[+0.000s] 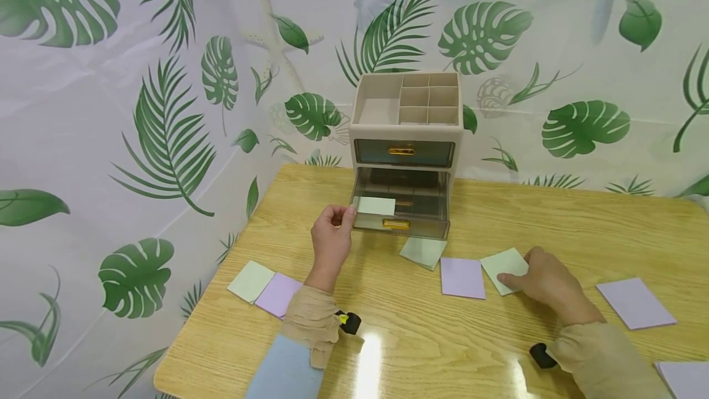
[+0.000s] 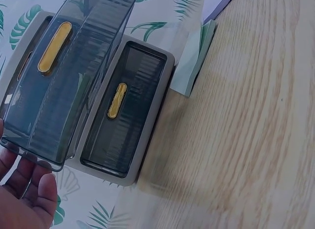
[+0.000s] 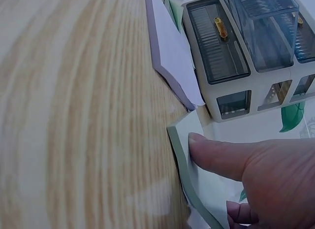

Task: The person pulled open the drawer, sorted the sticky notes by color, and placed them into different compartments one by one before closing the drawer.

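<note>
A beige desktop organizer (image 1: 407, 131) stands at the back of the table, its middle smoky see-through drawer (image 1: 421, 226) pulled out. My left hand (image 1: 332, 236) holds that drawer by its front left corner, fingers at the edge in the left wrist view. Inside the drawer lies a pale green sticky note pad (image 1: 376, 205). On the right, my right hand (image 1: 545, 279) grips another pale green sticky note pad (image 3: 197, 160), thumb on its top face and fingers at its far edge. Beside it lies a purple pad (image 1: 463, 278).
Under the open drawer's front sits a green pad (image 1: 423, 252). A green pad (image 1: 251, 281) and a purple pad (image 1: 279, 294) lie at left, partly behind my left forearm. Two more purple pads lie far right, one a purple pad (image 1: 637, 303). The organizer's upper drawer (image 1: 404, 153) is closed.
</note>
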`<move>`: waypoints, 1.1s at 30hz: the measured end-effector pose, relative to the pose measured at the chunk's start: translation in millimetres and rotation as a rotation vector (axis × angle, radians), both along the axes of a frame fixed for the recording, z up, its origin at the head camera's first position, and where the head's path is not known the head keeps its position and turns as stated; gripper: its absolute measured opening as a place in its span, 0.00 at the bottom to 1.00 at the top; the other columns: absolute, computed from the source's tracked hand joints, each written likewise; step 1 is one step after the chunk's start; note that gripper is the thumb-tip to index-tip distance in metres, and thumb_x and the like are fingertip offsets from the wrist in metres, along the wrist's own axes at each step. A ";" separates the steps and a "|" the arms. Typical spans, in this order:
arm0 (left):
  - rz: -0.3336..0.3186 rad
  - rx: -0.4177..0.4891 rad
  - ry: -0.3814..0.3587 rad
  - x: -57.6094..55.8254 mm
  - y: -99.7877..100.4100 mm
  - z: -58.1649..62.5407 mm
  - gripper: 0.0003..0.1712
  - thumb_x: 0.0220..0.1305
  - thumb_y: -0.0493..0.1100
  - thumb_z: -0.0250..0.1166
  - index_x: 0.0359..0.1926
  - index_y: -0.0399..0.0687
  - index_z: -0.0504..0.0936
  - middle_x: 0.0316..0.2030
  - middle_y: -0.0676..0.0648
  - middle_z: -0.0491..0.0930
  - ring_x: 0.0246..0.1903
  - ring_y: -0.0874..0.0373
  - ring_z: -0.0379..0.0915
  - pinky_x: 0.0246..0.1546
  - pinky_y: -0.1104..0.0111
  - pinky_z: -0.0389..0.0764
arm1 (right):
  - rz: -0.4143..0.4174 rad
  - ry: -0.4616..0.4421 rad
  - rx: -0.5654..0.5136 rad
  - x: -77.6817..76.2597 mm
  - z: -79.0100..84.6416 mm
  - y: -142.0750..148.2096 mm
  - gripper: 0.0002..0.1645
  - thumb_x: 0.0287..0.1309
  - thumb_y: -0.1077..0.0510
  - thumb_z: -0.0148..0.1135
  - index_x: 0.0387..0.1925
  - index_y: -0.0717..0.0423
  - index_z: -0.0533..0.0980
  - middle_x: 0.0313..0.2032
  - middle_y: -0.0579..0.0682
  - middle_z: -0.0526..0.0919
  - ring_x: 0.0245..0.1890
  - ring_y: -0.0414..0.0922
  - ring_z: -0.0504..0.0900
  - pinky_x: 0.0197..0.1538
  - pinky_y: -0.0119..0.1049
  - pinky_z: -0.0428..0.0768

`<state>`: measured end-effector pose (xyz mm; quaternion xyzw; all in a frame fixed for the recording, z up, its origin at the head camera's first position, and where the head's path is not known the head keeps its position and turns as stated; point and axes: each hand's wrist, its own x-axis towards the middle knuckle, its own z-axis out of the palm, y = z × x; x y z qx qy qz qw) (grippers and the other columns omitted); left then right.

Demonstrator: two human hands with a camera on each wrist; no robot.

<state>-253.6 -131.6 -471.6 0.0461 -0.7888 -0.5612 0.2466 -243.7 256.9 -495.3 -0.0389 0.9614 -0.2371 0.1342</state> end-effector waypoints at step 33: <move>-0.010 -0.006 -0.013 -1.1 -2.2 -1.9 0.17 0.66 0.54 0.63 0.33 0.44 0.80 0.28 0.49 0.79 0.34 0.55 0.75 0.36 0.63 0.74 | -0.053 -0.024 -0.050 3.5 -8.6 0.3 0.58 0.54 0.30 0.61 0.57 0.79 0.55 0.50 0.81 0.68 0.44 0.66 0.73 0.41 0.54 0.74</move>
